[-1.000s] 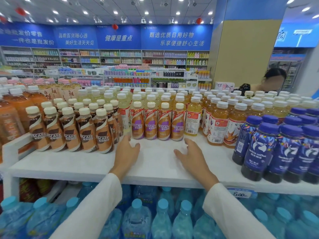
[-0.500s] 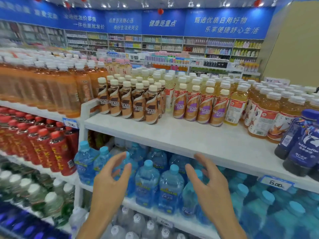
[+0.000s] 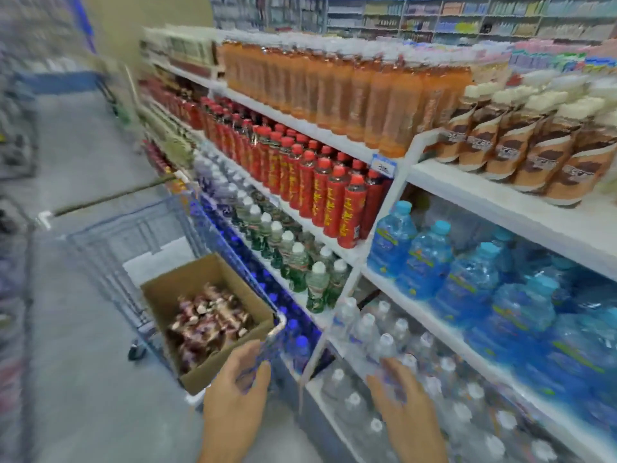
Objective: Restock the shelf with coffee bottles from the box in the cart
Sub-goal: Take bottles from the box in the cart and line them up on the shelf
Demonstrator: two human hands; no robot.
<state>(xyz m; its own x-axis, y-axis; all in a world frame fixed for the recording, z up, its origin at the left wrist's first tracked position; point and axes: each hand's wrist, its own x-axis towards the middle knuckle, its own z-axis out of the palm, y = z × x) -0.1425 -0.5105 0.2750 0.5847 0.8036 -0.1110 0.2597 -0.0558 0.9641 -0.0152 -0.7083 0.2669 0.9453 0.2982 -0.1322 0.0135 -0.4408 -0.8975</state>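
Two hands empty, fingers loosely spread: left hand [image 3: 233, 406] near the box [image 3: 173, 289] corner, right hand [image 3: 407, 416] before clear bottles [image 3: 365, 329]. Box sits in cart [image 3: 133, 225], long axis along shelf [image 3: 484, 192]. Coffee bottles [image 3: 207, 324] inside: blurred, pale caps apparently up.

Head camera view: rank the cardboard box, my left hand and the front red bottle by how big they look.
1. cardboard box
2. left hand, though nearness to the camera inflates it
3. front red bottle
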